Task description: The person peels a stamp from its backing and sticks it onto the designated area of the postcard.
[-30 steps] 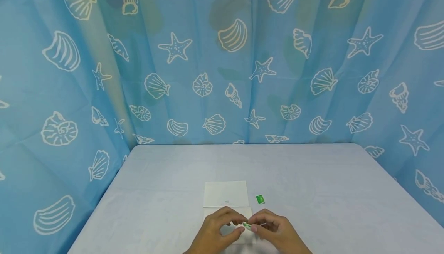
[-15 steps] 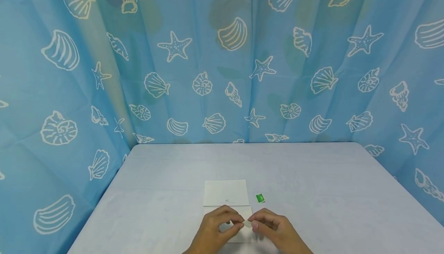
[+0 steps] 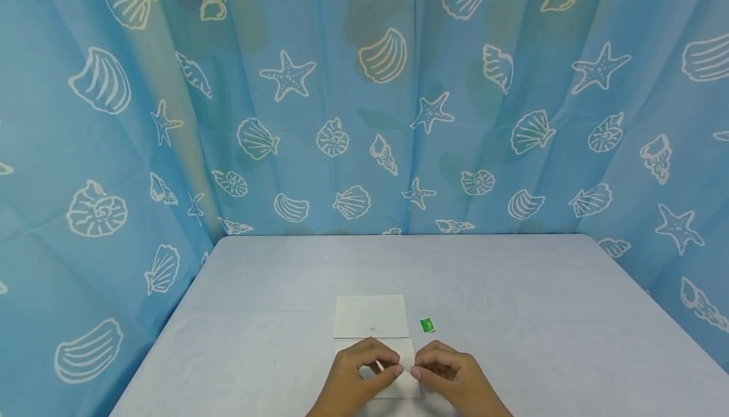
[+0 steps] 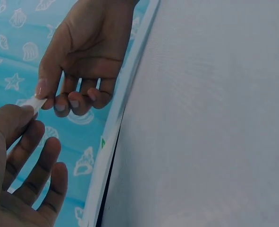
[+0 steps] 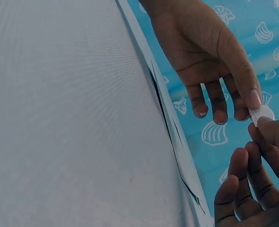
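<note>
Both hands meet over white paper near the table's front. Between the fingertips of my left hand and my right hand is a small stamp, its pale side showing. Thumb and index finger of each hand pinch it from opposite ends, as the left wrist view of the stamp shows; the other fingers are loosely bent. A second small stamp, a green one with a white border, lies on the table just beyond the right hand.
Under the hands lies a white sheet, partly covered by them. Directly behind it is another white panel with small print near its lower edge. The white table runs back to a blue shell-patterned curtain.
The stamp between the hands showed green a second ago; now its pale side shows. The fingertips have drawn slightly apart, while the hands otherwise stay in place.
</note>
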`<action>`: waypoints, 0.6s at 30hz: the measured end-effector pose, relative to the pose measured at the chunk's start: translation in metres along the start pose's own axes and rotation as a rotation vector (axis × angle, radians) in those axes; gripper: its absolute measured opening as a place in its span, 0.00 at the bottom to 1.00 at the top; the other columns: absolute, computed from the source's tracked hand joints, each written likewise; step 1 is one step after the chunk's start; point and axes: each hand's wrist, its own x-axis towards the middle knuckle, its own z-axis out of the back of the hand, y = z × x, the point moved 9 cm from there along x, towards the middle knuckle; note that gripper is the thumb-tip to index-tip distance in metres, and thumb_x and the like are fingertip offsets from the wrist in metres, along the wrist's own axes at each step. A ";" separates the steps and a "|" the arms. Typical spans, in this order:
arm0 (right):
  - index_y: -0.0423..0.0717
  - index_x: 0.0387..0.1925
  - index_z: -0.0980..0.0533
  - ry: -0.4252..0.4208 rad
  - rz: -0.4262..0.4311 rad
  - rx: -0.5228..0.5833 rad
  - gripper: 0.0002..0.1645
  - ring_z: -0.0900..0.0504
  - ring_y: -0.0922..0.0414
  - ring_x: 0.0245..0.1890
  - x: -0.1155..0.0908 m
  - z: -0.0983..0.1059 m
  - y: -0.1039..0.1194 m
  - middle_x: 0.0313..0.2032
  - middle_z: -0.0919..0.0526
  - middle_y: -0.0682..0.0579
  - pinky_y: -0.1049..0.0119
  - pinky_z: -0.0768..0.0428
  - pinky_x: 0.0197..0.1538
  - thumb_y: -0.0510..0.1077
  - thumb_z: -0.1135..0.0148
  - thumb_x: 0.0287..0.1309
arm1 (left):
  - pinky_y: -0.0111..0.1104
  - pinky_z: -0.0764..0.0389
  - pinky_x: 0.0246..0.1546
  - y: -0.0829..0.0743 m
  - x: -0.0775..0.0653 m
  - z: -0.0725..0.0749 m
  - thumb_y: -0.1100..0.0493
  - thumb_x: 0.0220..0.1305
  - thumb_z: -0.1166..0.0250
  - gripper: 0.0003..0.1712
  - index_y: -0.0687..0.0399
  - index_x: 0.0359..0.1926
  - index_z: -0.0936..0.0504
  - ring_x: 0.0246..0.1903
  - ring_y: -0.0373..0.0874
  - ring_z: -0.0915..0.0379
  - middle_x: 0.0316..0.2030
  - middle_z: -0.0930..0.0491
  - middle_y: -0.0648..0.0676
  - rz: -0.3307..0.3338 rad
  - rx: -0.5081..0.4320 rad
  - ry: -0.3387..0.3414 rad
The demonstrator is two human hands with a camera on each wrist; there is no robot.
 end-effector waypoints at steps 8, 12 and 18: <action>0.38 0.41 0.16 -0.109 -0.123 -0.087 0.09 0.20 0.57 0.36 0.000 0.010 -0.005 0.41 0.19 0.45 0.65 0.17 0.39 0.40 0.37 0.68 | 0.31 0.16 0.36 -0.007 0.001 -0.003 0.59 0.67 0.32 0.05 0.55 0.41 0.13 0.35 0.35 0.21 0.38 0.16 0.49 -0.056 0.002 0.007; 0.38 0.46 0.19 -0.136 -0.142 -0.096 0.11 0.19 0.55 0.38 -0.001 0.010 -0.007 0.44 0.20 0.41 0.65 0.17 0.43 0.42 0.36 0.67 | 0.31 0.16 0.37 -0.006 0.001 -0.003 0.58 0.68 0.33 0.05 0.54 0.40 0.13 0.35 0.35 0.21 0.37 0.17 0.47 -0.038 0.011 0.016; 0.42 0.49 0.26 -0.192 0.070 -0.219 0.14 0.21 0.57 0.35 -0.001 0.008 0.010 0.43 0.23 0.46 0.65 0.18 0.39 0.37 0.33 0.63 | 0.30 0.16 0.36 -0.001 -0.001 -0.001 0.55 0.68 0.33 0.05 0.49 0.40 0.13 0.34 0.34 0.21 0.37 0.17 0.45 -0.002 0.030 -0.009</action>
